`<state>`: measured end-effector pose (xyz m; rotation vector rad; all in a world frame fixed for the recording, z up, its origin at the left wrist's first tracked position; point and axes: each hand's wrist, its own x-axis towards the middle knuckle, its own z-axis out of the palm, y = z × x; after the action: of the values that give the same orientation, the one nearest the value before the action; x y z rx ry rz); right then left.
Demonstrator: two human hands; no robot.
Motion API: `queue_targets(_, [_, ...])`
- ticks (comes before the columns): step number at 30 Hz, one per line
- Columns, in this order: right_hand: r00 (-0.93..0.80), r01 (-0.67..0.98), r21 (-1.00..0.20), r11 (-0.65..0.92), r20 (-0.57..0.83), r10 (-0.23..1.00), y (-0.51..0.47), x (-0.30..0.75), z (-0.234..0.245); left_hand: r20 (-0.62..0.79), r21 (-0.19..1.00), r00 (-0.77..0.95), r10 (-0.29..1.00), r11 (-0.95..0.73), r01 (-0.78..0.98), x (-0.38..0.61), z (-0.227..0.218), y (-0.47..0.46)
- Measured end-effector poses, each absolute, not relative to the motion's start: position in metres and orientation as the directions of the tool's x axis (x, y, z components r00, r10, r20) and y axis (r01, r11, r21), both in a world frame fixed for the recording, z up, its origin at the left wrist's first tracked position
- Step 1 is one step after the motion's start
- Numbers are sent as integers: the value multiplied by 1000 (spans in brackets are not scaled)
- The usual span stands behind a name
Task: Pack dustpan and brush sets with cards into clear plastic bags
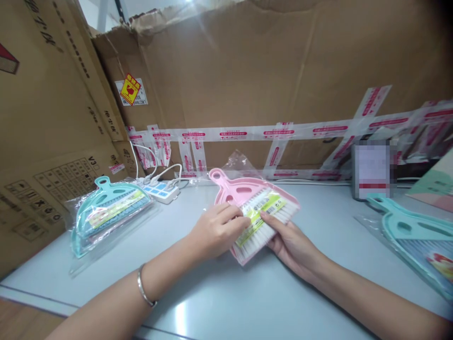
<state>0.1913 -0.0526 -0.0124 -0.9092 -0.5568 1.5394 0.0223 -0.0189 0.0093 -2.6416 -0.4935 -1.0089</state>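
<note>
Above the table, a pink dustpan (244, 185) is held at a tilt between my hands. A white-bristled brush (255, 248) with a yellow-green label lies against its pan. Clear plastic film stands out around the handle end. My left hand (220, 229) is closed at the left edge of the set, its fingers curled over the brush and label. On the right, my right hand (292, 243) grips the lower right side, thumb on the label and fingers underneath. The fingertips beneath the dustpan are hidden.
A teal dustpan set (109, 189) in clear wrap lies at left, and another teal dustpan (406, 222) at right. A white power strip (161, 191) with cables sits near the back. Large cardboard boxes (230, 71) wall the rear and left. A screened device (371, 165) stands back right.
</note>
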Motion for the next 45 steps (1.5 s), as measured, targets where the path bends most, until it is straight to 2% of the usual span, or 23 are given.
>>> queue_targets(3, [81,-636,-761,-125,-227,970,-48,198,-12,794,-20,555,249,-901,433,17,9,-16])
queue_targets(4, [99,-642,-759,-109,-223,970,-47,200,-12,847,77,433,309,-876,475,15,10,-14])
queue_targets(6, [113,-647,-757,-90,-212,971,-47,201,-11,854,403,95,512,-766,501,10,13,-8])
queue_targets(7, [112,-646,-758,-88,-209,972,-47,201,-11,765,601,-69,640,-671,434,9,14,-5])
queue_targets(8, [111,-642,-761,-90,-208,972,-48,201,-10,616,776,-180,767,-550,309,8,15,-2])
queue_targets(9, [109,-637,-765,-95,-211,971,-49,199,-10,434,900,-218,874,-407,157,8,16,0])
queue_targets(10, [107,-633,-767,-100,-215,971,-50,198,-10,253,967,-180,951,-255,10,9,15,1])
queue_targets(11, [105,-631,-768,-107,-221,970,-51,197,-10,110,987,-74,991,-117,-106,12,15,0])
queue_targets(13, [109,-633,-766,-111,-231,967,-51,195,-11,-23,972,202,979,69,-224,20,11,-6])
queue_targets(15, [140,-636,-766,-93,-234,962,-51,195,-11,-17,961,397,918,125,-247,29,7,-16])
queue_targets(17, [179,-634,-771,-53,-214,960,-49,196,-12,18,964,476,879,112,-242,37,3,-27])
queue_targets(22, [163,-580,-814,-38,-161,973,-48,195,-13,47,973,406,913,51,-226,43,-4,-33])
queue_targets(26, [99,-514,-849,-119,-197,975,-49,197,-10,-8,962,429,903,124,-244,36,-6,-24])
queue_targets(30, [64,-296,-937,-185,-213,975,-44,215,-6,-44,951,412,910,164,-260,24,-2,-14])
queue_targets(32, [98,-176,-973,-147,-166,981,-39,227,-6,-63,953,367,928,166,-255,18,2,-9])
queue_targets(35, [244,-87,-995,-57,-77,967,-33,239,-6,-114,952,309,944,193,-238,12,7,-3])
queue_targets(37, [314,-119,-993,-20,-57,948,-31,242,-4,-147,948,304,941,221,-229,10,9,-1])
queue_targets(38, [294,-164,-986,-15,-63,954,-31,241,-3,-157,946,310,937,233,-225,9,10,0])
queue_targets(42, [-95,-365,-923,-121,-93,991,-37,237,2,-181,947,360,915,261,-189,8,10,1])
queue_targets(45, [-166,-401,-897,-186,-129,978,-38,236,-2,-200,952,352,914,266,-151,9,10,1])
